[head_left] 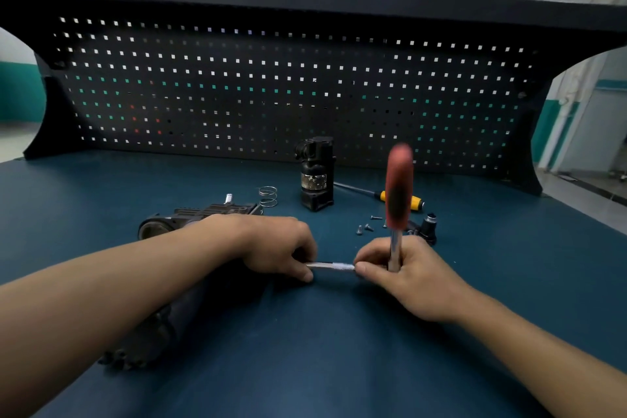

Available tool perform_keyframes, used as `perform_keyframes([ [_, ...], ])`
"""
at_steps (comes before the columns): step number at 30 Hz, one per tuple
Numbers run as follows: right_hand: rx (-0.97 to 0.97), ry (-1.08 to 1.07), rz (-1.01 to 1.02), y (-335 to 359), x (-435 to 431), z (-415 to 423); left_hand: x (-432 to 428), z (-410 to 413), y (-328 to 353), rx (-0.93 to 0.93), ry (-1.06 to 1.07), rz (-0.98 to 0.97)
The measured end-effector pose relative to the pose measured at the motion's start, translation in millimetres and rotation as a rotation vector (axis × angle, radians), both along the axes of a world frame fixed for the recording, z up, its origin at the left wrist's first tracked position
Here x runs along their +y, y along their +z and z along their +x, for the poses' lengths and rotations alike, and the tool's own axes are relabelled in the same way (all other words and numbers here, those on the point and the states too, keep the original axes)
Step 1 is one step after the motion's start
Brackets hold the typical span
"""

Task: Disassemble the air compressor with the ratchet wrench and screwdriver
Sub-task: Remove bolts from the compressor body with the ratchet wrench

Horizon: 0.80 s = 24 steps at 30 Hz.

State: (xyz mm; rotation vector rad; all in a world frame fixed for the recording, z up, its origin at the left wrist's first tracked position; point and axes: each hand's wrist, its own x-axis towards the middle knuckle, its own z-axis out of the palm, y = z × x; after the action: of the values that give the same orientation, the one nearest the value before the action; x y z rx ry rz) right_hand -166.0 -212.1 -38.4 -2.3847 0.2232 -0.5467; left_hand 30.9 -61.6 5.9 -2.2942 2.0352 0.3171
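Silver bar (330, 266) lies level across mid-frame: left hand (274, 244) pinches its left end, right hand (403, 268) grips the upright ratchet wrench (398, 187).

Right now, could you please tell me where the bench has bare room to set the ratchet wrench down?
Bare mat lies left of the compressor body up to the pegboard, right of the black fitting, and mid near edge. Crowded: the strip from the spring past the upright black cylinder and screwdriver to the screws.
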Motion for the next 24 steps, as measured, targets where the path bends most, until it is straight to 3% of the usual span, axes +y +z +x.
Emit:
perform_keyframes([
  [2,-0.106,0.082,-0.353,-0.8,-1.9,0.1,0.0,-0.5,0.6,-0.007,-0.009,-0.009],
  [4,-0.165,0.122,-0.518,0.3,-1.1,-0.6,0.1,-0.9,0.6,-0.001,-0.015,-0.009],
  [9,-0.056,0.09,-0.372,-1.0,-2.4,0.0,1.8,-1.7,0.5,0.068,-0.029,-0.013],
  [12,0.046,0.032,-0.133,1.1,5.0,-1.2,1.0,-1.0,0.9,0.08,-0.036,-0.003],
  [17,0.262,-0.147,0.851,15.6,14.9,6.7,0.1,0.9,2.0,0.089,-0.036,0.0],
  [20,0.333,-0.145,1.303,19.1,11.9,10.4,1.6,2.0,2.5,0.107,-0.024,-0.016],
  [22,0.367,-0.122,1.389,18.3,10.0,10.7,1.1,2.2,2.0,0.108,-0.023,-0.012],
  [24,0.39,-0.106,1.308,16.9,10.3,10.0,-0.3,2.3,1.0,0.11,-0.02,-0.006],
])
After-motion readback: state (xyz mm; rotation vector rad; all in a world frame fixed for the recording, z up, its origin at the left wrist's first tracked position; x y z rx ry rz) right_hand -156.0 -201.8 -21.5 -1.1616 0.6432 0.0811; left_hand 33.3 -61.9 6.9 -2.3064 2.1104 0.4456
